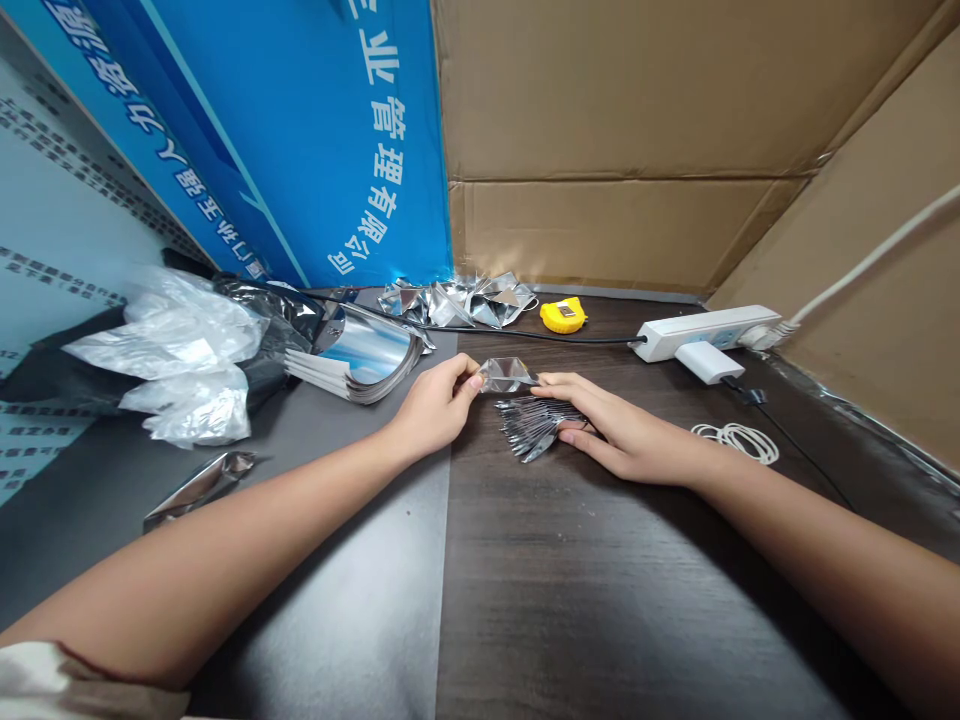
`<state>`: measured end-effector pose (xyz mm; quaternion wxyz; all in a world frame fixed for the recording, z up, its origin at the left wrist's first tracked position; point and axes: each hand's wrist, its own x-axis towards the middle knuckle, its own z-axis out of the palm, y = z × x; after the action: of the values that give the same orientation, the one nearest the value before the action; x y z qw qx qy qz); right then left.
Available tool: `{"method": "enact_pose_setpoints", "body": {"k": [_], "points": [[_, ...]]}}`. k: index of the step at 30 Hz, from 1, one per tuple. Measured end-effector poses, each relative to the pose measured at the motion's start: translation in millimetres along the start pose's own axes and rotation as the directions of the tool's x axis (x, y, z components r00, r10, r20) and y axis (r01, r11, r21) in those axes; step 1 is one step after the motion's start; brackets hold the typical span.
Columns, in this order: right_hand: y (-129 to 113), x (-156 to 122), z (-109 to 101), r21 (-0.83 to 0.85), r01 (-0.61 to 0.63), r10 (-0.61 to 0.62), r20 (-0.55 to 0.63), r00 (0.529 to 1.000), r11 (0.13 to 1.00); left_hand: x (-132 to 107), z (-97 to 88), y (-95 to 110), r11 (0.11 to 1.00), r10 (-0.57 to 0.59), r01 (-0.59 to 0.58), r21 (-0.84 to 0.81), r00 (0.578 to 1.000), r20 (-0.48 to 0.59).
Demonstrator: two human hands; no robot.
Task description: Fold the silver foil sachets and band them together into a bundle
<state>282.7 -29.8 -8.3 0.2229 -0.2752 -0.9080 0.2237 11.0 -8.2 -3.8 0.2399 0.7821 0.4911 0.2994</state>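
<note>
A small silver foil pouch [507, 373] spans the gap between my two hands. My left hand [435, 408] pinches its left end between thumb and fingers. Just below the pouch, a fanned stack of thin silver foil pouches [529, 425] lies over the dark wood surface. My right hand [634, 432] grips the right side of that stack, thumb below and fingers above. Its index fingertip reaches the right end of the single pouch. The part of the stack inside my right hand is hidden.
Loose foil pouches [461, 300] lie at the back beside a yellow tape measure [562, 315]. Curved printed sheets [367, 355] and clear plastic bags [191, 350] sit left. A white power strip [705, 330] and coiled white cable [739, 442] are right. Cardboard [622, 120] walls the back.
</note>
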Motion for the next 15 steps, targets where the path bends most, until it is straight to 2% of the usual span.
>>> {"method": "enact_pose_setpoints", "body": {"k": [8, 15], "points": [[-1.0, -1.3, 0.2, -0.058, 0.023, -0.026, -0.055, 0.998, 0.998, 1.3, -0.8, -0.7, 0.998, -0.031, 0.031, -0.047, 0.999, -0.006], [-2.9, 0.8, 0.2, -0.002, 0.054, -0.054, -0.035, 0.998, 0.999, 2.2, -0.6, -4.5, 0.997, -0.053, 0.053, -0.060, 0.999, 0.005]]}}
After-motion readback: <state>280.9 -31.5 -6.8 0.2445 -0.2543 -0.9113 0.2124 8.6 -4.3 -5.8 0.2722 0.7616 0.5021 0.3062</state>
